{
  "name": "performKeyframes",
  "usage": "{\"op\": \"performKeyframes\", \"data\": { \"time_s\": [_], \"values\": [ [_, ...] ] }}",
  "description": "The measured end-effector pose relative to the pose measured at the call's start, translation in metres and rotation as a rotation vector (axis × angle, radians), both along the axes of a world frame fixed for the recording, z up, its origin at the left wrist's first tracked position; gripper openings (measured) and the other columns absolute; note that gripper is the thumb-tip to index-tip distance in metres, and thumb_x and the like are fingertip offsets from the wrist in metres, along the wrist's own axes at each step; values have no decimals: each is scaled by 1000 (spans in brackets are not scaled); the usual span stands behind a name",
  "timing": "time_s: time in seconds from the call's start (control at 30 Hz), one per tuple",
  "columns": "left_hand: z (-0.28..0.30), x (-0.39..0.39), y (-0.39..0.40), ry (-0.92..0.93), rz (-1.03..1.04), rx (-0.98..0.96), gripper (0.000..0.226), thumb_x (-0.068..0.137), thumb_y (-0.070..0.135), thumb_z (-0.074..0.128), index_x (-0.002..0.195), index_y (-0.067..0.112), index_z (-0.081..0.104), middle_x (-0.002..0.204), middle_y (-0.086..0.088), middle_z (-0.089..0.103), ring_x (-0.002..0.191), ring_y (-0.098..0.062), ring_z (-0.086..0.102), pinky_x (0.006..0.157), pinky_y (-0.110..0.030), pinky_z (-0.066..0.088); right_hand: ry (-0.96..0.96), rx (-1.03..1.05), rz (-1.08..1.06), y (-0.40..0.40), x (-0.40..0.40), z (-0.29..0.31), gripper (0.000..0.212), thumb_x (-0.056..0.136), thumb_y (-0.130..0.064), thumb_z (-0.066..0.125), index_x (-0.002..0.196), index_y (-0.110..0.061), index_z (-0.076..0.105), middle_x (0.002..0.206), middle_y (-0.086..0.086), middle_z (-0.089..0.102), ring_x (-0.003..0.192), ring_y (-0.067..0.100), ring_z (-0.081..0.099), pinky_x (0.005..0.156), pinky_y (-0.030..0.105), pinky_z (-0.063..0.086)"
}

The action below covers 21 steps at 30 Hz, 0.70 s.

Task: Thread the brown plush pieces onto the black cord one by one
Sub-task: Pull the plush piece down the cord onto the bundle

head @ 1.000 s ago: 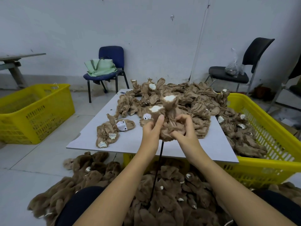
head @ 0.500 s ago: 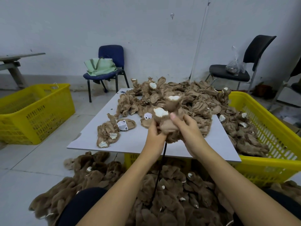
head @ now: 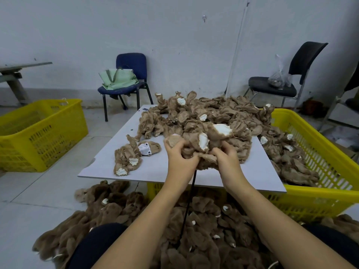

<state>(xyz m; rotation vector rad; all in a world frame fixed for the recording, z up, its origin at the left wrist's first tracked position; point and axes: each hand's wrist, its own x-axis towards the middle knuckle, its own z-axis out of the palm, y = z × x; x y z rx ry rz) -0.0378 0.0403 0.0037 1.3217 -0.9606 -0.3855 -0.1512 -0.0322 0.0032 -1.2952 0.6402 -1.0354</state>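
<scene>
Both hands grip one brown plush piece (head: 200,146) with white patches, held just above the front of the white board (head: 155,167). My left hand (head: 180,160) clutches its left side, my right hand (head: 227,158) its right side. A black cord (head: 189,202) hangs straight down from under the piece between my forearms into the heap of threaded plush pieces (head: 194,230) on the floor. A large pile of loose brown plush pieces (head: 213,117) covers the far half of the board. A few separate pieces (head: 132,154) lie on its left.
A yellow crate (head: 320,171) under and right of the board holds more plush. Another yellow crate (head: 40,133) stands on the floor at left. A blue chair (head: 130,74) with a green bag and a black chair (head: 287,82) stand by the wall.
The plush piece has been bunched lower and wider between my hands. My right hand shifted right and down along it; my left hand's fingers closed round its left side.
</scene>
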Motion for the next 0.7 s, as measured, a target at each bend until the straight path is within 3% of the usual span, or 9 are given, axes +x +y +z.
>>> {"op": "performKeyframes", "data": {
  "time_s": [0.07,0.17,0.3,0.43,0.57,0.7],
  "values": [
    [3,2,2,-73,-51,-54,53,79,-8,66,118,28,59,114,18,62,92,0,66,74,-16,54,12,-83,-23,0,-2,2,24,87,3,57,92,-17,70,76,1,72,73,15,65,59,24,54],
    [3,10,0,-201,-139,-15,81,80,-9,66,135,47,48,128,27,56,118,0,58,90,-21,55,12,-231,13,-3,-7,4,41,84,7,65,113,-23,66,101,-6,76,93,13,73,69,24,58],
    [1,16,-4,-313,-117,65,71,81,-6,62,121,51,58,120,25,62,112,-2,60,91,-34,57,110,-448,73,-9,-14,11,72,81,9,64,132,-39,53,127,-13,62,109,9,67,82,27,58],
    [-1,15,-3,-304,-108,9,49,78,-5,71,93,40,59,94,15,61,85,-6,59,71,-31,51,269,-495,27,-10,-18,14,52,75,-10,61,112,-47,63,118,-7,68,110,13,65,94,47,56],
    [-2,9,-1,-298,-110,14,37,78,11,74,82,42,54,80,18,58,70,-3,52,61,-25,41,338,-508,-26,-11,-22,10,35,71,-24,61,90,-54,62,94,-16,69,91,5,65,76,32,54],
    [-4,11,-1,-368,-124,53,35,81,11,73,86,40,55,81,21,57,72,-3,53,60,-21,39,210,-321,27,-15,-21,9,14,82,-37,58,85,-41,71,84,-14,74,82,3,69,73,30,54]
  ]
}}
